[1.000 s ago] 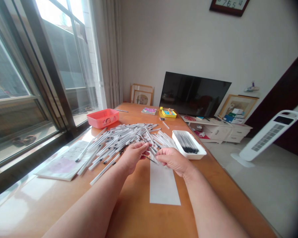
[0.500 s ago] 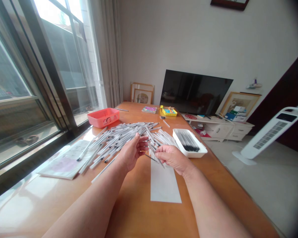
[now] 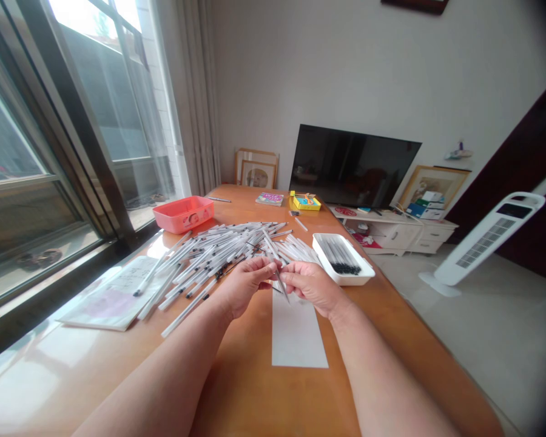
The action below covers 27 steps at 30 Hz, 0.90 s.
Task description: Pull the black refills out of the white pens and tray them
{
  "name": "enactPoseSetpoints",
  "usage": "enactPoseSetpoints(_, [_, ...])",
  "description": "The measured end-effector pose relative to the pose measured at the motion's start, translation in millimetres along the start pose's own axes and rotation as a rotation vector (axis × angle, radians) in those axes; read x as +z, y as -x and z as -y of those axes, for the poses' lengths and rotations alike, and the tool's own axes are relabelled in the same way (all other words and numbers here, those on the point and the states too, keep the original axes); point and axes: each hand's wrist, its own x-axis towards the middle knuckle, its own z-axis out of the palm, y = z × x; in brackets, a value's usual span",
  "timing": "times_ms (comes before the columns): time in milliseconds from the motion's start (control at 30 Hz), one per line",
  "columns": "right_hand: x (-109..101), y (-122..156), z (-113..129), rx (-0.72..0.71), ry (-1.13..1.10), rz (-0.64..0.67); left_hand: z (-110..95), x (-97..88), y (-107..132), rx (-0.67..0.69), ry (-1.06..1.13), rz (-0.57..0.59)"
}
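Note:
A thin clear pen (image 3: 283, 287) is pinched between the fingers of my right hand (image 3: 306, 280), its narrow end pointing down toward me. My left hand (image 3: 251, 278) is closed against the same pen from the other side, the fingertips of both hands nearly meeting. Under them lies a white strip of paper (image 3: 298, 337). Just beyond, a large loose pile of clear pens (image 3: 218, 249) with black ends spreads over the table. To the right of my right hand stands a white tray (image 3: 361, 280) of pens with their black ends toward me.
A red plastic basket (image 3: 175, 217) stands at the back left, near the window. On the left a booklet (image 3: 104, 303) lies under some pens. A yellow box (image 3: 307, 205) and a small book (image 3: 269, 199) are at the table's far end. A tower fan (image 3: 486, 243) stands on the floor.
My left hand, open with fingers apart before, has closed and moved in to the pen at my right hand. The whole view has shifted slightly.

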Motion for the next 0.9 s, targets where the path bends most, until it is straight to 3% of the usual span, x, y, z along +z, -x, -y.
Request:
enactPoseSetpoints(333, [-25, -10, -16, 0.025, 0.171, -0.366, -7, -14.3, -8, 0.047, 0.124, -0.207])
enactPoseSetpoints(567, [-14, -24, -38, -0.111, 0.598, -0.378, -3, -28.8, -14, 0.066, 0.168, -0.336])
enactPoseSetpoints(700, [-9, -27, -38, -0.203, 0.804, -0.408, -3, -32.8, -17, 0.057, 0.186, -0.396])
enactPoseSetpoints(900, [-2, -21, -28, -0.311, 0.932, -0.508, 0, -36.9, -21, -0.010, 0.163, -0.431])
